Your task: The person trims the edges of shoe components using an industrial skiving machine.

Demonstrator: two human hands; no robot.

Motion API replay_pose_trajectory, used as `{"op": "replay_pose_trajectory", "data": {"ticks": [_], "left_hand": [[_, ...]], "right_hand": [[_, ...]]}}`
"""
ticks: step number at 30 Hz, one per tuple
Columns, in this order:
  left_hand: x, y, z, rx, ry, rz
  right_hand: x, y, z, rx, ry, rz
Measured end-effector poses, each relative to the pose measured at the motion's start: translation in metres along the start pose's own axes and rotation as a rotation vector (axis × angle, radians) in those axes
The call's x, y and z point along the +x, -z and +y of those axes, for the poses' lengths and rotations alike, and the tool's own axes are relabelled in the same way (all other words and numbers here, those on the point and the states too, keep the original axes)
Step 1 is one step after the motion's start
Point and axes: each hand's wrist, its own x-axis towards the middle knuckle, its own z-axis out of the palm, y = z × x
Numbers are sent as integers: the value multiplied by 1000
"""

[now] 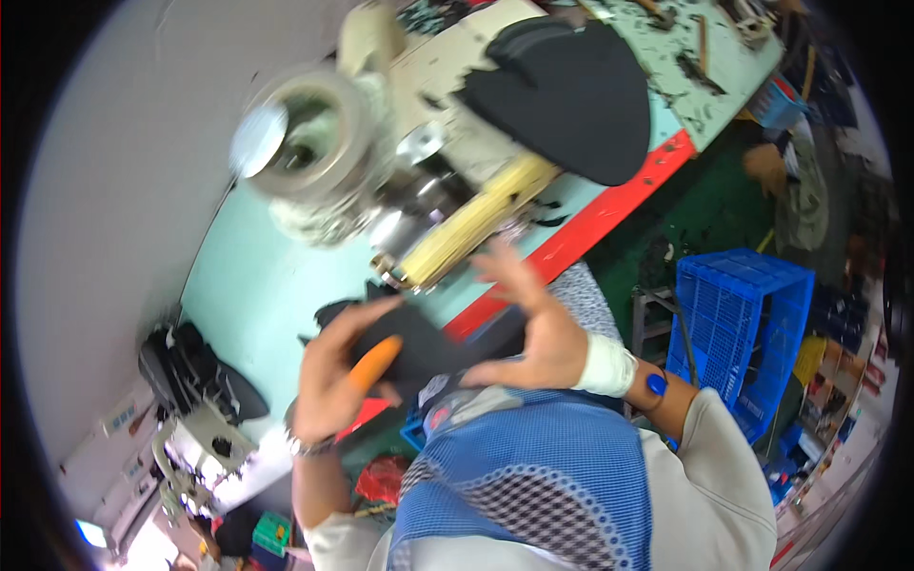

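Both my hands hold a flat black piece [433,344] just in front of a machine's yellowish roller [476,224]. My left hand [333,376] grips its left side; one finger wears an orange cover [374,363], and a watch sits at the wrist. With fingers spread, my right hand [533,328] presses on the piece's right side, a white wrap [606,365] around its wrist. The piece is blurred, so its exact shape is unclear.
The metal machine [314,152] stands on a pale green table [248,285] with a red edge [595,219]. A stack of black pieces [571,95] lies behind the roller. A blue crate [743,324] stands at right. Another person's hand [766,167] shows at the far right.
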Motion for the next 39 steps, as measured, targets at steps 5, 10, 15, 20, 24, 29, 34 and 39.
{"op": "replay_pose_trajectory", "data": {"ticks": [5, 10, 15, 20, 24, 29, 34, 39], "left_hand": [[41, -28, 22, -198, 89, -175], [53, -53, 24, -224, -99, -335], [80, -1, -7, 934, -615, 9], [80, 16, -17, 219, 90, -99], [89, 24, -13, 168, 284, -166], [106, 10, 7, 394, 229, -72], [98, 13, 9, 372, 167, -55], [43, 91, -115, 1315, -231, 252]], "right_hand": [[-26, 8, -35, -866, 199, 235], [-36, 14, -41, 135, -204, 276], [-13, 49, -20, 90, -304, 185], [25, 41, 30, 376, -282, 125], [56, 46, 37, 320, -403, 107], [46, 42, 15, 418, -407, 109], [1, 22, -25, -42, -212, 496], [24, 86, -44, -728, 405, 767]]}}
